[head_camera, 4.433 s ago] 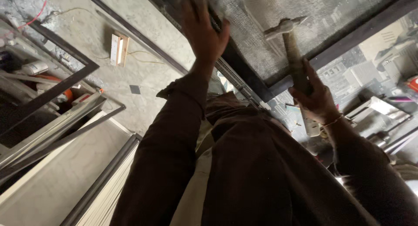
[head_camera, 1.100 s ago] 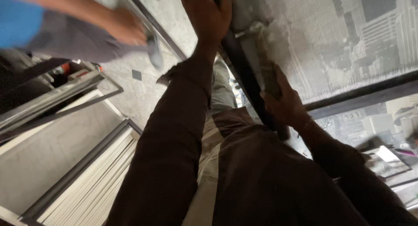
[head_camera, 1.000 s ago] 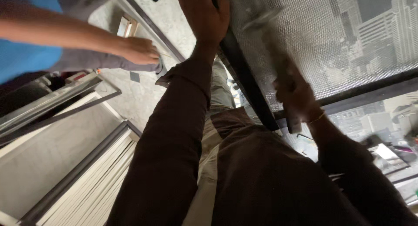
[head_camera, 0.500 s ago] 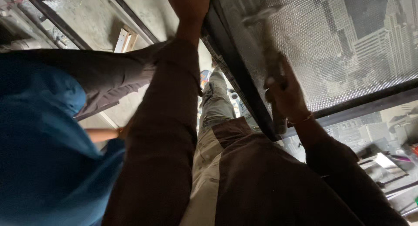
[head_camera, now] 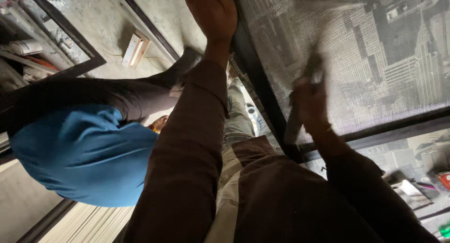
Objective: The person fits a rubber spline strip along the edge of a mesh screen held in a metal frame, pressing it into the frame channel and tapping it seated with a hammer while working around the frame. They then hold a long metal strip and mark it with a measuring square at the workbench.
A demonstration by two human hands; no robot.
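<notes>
Partly blurred, my right hand (head_camera: 310,95) is closed around the handle of a hammer (head_camera: 313,60); its head smears across the top edge over the mesh panel (head_camera: 375,60) printed with a grey cityscape, so contact cannot be judged. My left hand (head_camera: 211,13) lies flat and open against the panel's dark frame (head_camera: 255,79), fingertips cut off by the picture's edge. A co-worker's blue shirt (head_camera: 84,154) and dark sleeve (head_camera: 117,95) block the lower left. A small wooden block (head_camera: 135,50) lies on the concrete floor (head_camera: 103,32) beyond.
</notes>
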